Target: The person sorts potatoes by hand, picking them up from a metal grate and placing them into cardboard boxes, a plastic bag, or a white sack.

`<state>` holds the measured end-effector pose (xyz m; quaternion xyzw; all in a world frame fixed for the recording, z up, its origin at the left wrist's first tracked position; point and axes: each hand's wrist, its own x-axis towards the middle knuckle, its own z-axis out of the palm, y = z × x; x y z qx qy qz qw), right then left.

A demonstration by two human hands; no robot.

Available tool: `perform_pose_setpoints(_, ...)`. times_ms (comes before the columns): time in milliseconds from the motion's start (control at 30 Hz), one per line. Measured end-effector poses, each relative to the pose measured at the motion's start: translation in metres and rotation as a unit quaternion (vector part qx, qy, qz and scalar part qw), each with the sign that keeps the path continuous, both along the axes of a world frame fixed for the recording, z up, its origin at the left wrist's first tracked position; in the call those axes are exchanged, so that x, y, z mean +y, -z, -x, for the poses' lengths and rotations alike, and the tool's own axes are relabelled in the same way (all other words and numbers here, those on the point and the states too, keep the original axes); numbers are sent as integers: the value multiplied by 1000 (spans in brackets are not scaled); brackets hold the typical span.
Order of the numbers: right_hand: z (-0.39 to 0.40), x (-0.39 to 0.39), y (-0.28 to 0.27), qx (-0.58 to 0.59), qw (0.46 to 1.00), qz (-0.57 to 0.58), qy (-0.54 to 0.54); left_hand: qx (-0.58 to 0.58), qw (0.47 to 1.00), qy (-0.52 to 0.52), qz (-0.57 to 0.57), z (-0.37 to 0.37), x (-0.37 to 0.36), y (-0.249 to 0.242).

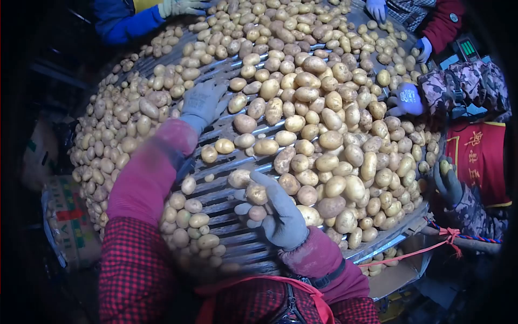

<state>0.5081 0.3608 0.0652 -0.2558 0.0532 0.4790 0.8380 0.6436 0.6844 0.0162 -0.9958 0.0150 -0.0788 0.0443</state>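
Observation:
My right hand (280, 213), in a grey glove, is turned partly palm up over the slatted rack (224, 194). Its fingers curl around a potato (256, 193), with a smaller reddish potato (257, 213) just below it. Farther up and to the left, my left hand (202, 105) is stretched out flat over the slats in a grey glove, its fingers extended and nothing visible in it. Right of that hand lie loose potatoes (245, 123). A big heap of potatoes (331, 139) covers the rack's right side.
More potatoes (129, 127) spread along the left, and a small group (189, 221) sits by my left forearm. Co-workers' gloved hands reach in at the top left (183, 6), top right (377, 9) and right (407, 100). A printed sack (73, 221) stands at left; a red cord (404, 254) crosses lower right.

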Motion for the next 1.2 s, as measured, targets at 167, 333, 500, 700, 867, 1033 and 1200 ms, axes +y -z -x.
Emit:
perform_pose_setpoints(167, -2, 1, 3, 23, 999, -15, -18, -6, 1000, 28, -6, 17, 1, -7)
perform_pose_setpoints(333, 0, -4, 15, -27, 999, -35, -17, 44, 890, -185, 415, 18, 37, -58)
perform_pose_setpoints(500, 2, -4, 13, -10, 999, -31, -10, 60, 886, -203, 412, 59, 50, -103)
perform_pose_setpoints(700, 3, -4, 11, -3, 1000, -19, -5, 106, 970, -153, 154, 80, 14, -72)
perform_pose_setpoints(867, 4, -6, 8, -72, 997, 13, -8, 45, 968, -203, 137, 54, 2, -29)
perform_pose_setpoints(1033, 4, -6, 7, -148, 989, 28, 7, 161, 965, -198, 63, 32, -5, -42)
perform_pose_setpoints(1200, 4, -8, 5, -91, 996, 12, 0, 193, 956, -175, 132, 43, -12, -52)
